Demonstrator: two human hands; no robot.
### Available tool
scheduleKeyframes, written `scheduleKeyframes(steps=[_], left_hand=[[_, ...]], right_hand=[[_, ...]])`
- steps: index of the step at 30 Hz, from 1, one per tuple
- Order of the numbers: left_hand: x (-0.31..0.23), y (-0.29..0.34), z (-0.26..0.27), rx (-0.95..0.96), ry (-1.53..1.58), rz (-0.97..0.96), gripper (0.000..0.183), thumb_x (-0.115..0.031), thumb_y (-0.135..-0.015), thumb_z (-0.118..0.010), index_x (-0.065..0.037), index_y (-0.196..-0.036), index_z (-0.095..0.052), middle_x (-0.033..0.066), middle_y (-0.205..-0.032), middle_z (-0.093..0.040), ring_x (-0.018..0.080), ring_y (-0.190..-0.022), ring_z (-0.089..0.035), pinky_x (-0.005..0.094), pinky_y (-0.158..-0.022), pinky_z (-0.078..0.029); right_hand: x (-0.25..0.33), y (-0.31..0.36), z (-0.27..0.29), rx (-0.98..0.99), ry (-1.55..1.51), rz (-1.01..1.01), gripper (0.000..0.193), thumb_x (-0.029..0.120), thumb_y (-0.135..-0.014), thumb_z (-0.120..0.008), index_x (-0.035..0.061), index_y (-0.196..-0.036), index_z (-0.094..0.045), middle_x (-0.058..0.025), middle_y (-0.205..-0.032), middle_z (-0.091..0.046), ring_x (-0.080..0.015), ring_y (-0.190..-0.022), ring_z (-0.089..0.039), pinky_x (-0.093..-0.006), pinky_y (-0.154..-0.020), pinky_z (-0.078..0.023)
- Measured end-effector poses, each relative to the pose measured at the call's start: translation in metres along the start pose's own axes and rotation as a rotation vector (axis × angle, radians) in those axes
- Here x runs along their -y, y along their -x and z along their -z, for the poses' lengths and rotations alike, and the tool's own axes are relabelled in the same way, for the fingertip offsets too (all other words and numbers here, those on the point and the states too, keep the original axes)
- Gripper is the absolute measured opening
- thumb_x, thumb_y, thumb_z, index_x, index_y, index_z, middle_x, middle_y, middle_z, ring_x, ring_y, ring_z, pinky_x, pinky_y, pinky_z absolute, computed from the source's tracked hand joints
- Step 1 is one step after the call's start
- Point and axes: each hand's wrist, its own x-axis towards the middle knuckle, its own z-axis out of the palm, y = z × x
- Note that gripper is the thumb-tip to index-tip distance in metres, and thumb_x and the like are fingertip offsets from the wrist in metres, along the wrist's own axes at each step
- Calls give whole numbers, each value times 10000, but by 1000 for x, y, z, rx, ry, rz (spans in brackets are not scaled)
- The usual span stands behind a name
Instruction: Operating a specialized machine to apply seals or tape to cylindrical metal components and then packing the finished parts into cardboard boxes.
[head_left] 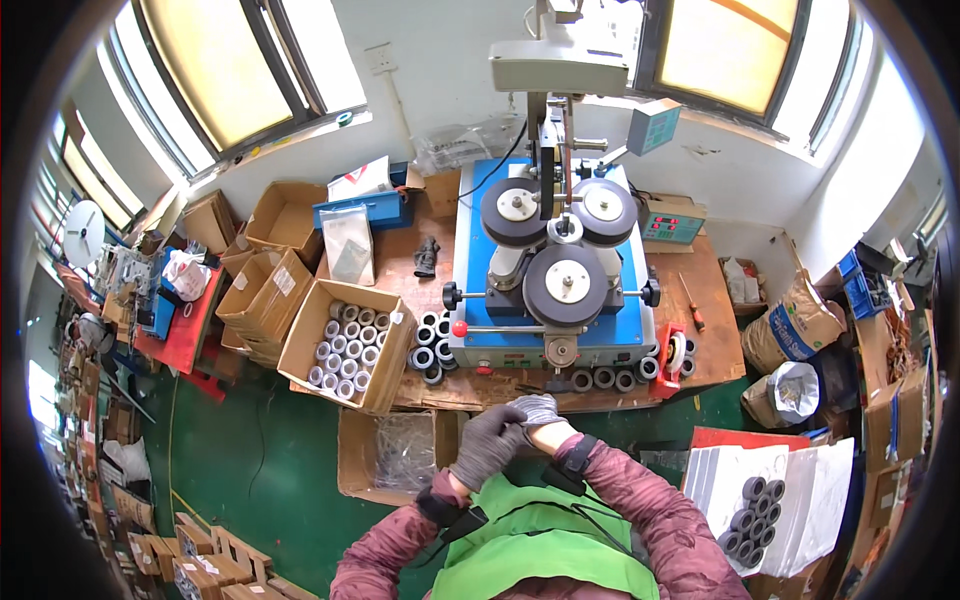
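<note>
My left hand (488, 446), in a dark grey knit glove, meets my right hand in front of the bench edge. Its fingers are closed on the light grey glove (538, 409) that my right hand (546, 427) wears, close to the bare wrist. How the right fingers are bent is hidden. Just beyond both hands stands a blue-based machine (470, 260) with three dark round wheels (568, 286) and a red-knobbed lever (460, 328). Along its front lie several dark rings (603, 377), next to a red tape dispenser (672, 362).
Left on the wooden bench (722, 340), a carton (392, 372) holds several pale-faced rings; a dark glove (427, 257) lies behind it. An opened carton (360, 462) with clear plastic stands below. At right are a screwdriver (692, 305) and white sheets (822, 500) bearing more rings.
</note>
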Motion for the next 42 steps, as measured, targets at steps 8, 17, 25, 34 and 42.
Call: scheduleKeyframes(steps=[8,17,25,34,42], left_hand=[[-2,-35,-43,297,538,672,202,-79,-773,-580,8,-954,-564,21,-701,-529,130,-523,-490,267,-518,-440],[-35,-68,-119,6,-442,136,146,-241,-792,-631,-122,-875,-632,147,-763,-636,307,-695,-638,389,-587,-487],[-83,-76,-109,394,-255,-125,167,-222,-829,-641,-92,-932,-663,55,-785,-634,186,-725,-611,295,-667,-482],[121,-31,-1,-102,401,811,320,-279,-911,-542,-52,-1136,-563,101,-911,-645,235,-789,-630,306,-702,-497],[257,-78,-63,-519,1041,1134,726,-606,-875,-401,-113,-1377,-223,170,-1433,-300,386,-1258,-373,557,-940,-344]], right_hand=[[-60,15,12,138,-16,108,411,483,-753,-529,130,-888,-692,-141,-927,-673,-332,-902,-626,-469,-742,-416],[-123,39,-14,-302,-292,705,306,335,-897,-464,122,-1085,-578,-76,-1113,-576,-190,-1022,-534,-359,-909,-387],[-99,53,82,102,-635,585,327,275,-929,-461,27,-1100,-591,-96,-981,-619,-184,-996,-571,-341,-905,-437],[-222,142,108,-354,-1371,245,593,352,-917,-453,61,-1404,-280,-121,-1214,-536,-187,-1063,-544,-317,-931,-402],[-208,195,48,-514,-1667,-168,663,339,-859,-600,120,-1401,-287,-114,-1202,-523,-158,-996,-542,-317,-785,-471]])
